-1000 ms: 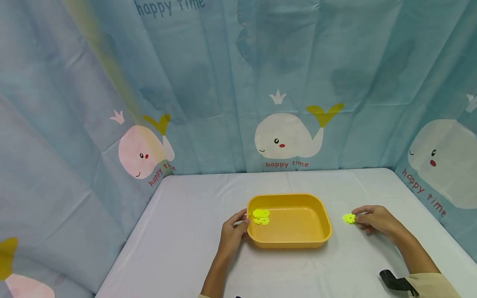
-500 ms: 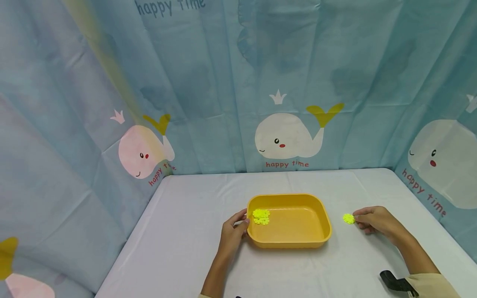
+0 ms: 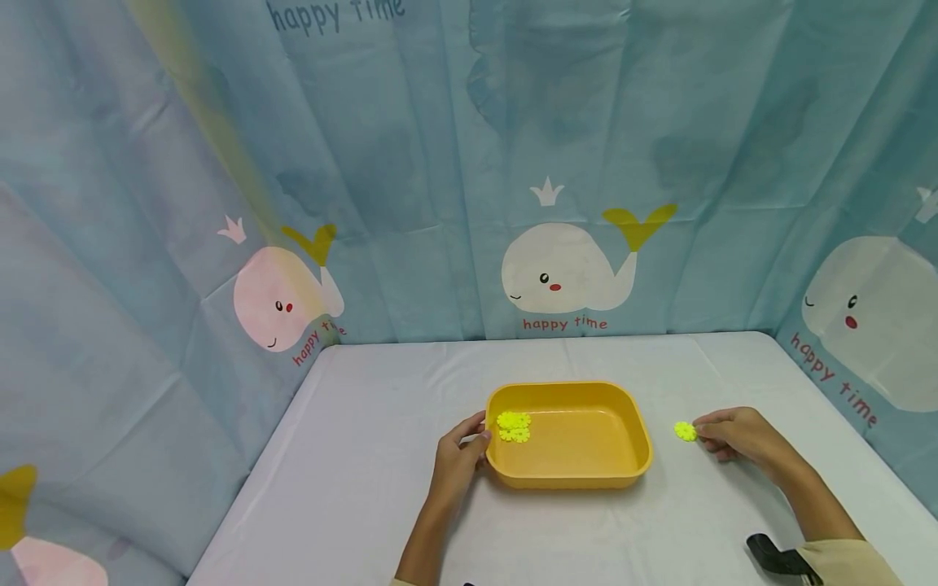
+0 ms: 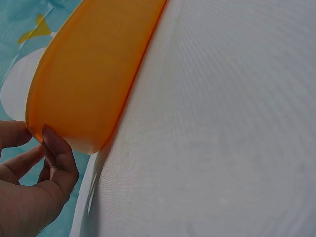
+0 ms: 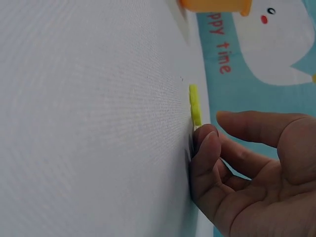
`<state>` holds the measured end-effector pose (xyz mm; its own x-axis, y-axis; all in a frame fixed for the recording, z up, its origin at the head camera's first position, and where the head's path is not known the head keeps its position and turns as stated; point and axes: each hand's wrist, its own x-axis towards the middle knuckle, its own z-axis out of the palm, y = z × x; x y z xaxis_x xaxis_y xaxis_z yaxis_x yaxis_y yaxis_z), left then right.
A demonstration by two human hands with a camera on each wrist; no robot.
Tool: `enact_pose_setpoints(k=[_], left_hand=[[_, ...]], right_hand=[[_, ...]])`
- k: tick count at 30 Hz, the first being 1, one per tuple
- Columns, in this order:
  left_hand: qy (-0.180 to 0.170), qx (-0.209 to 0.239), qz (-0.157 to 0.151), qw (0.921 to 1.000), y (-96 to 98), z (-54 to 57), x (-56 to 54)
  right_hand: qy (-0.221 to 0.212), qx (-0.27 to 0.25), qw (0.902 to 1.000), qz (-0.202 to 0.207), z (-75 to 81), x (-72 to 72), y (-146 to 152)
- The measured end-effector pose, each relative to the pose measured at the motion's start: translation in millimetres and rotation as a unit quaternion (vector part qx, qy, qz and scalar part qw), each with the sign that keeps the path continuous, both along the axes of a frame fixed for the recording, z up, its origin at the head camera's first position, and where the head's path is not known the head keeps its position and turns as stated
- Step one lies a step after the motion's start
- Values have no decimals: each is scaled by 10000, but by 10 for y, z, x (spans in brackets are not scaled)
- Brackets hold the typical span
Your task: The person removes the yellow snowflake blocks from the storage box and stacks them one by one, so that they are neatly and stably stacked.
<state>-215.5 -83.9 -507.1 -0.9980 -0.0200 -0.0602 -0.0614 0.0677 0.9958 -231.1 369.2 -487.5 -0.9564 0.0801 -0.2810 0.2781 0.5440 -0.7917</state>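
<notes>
A rectangular yellow plastic tray [image 3: 579,456] stands on the white-covered table. My left hand [image 3: 456,460] holds its left end, fingertips and thumb at the rim, as the left wrist view also shows against the tray's outer wall [image 4: 94,74]. Inside at the left lie bright yellow snowflake discs [image 3: 514,426] bunched together, too small to count surely. To the right of the tray, another yellow snowflake disc [image 3: 685,431] lies flat on the table. My right hand [image 3: 743,435] touches its right edge; in the right wrist view thumb and fingers stand apart beside the disc [image 5: 194,104].
White cloth covers the table [image 3: 381,456]. Blue curtain [image 3: 425,163] printed with whales hangs behind and along both sides. A black strap-like piece [image 3: 780,557] sits by the right sleeve [image 3: 853,561].
My right fingers have drawn back very slightly from over the disc to its edge. The left hand and the tray have stayed in place.
</notes>
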Motion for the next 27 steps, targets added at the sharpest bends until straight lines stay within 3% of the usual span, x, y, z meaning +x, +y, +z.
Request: enact_pose_setpoints(k=[9,15,27], left_hand=[[-28,-19,28,10000,11,10,7],[-32,1,37,10000,10,8,7],[-10,25,-5,10000,0,9,16]], right_hand=[[207,371,9991,-85,104,20,-76],[723,735,9946,136,286,24,-206],[1411,459,9883,355,529,72,-611]])
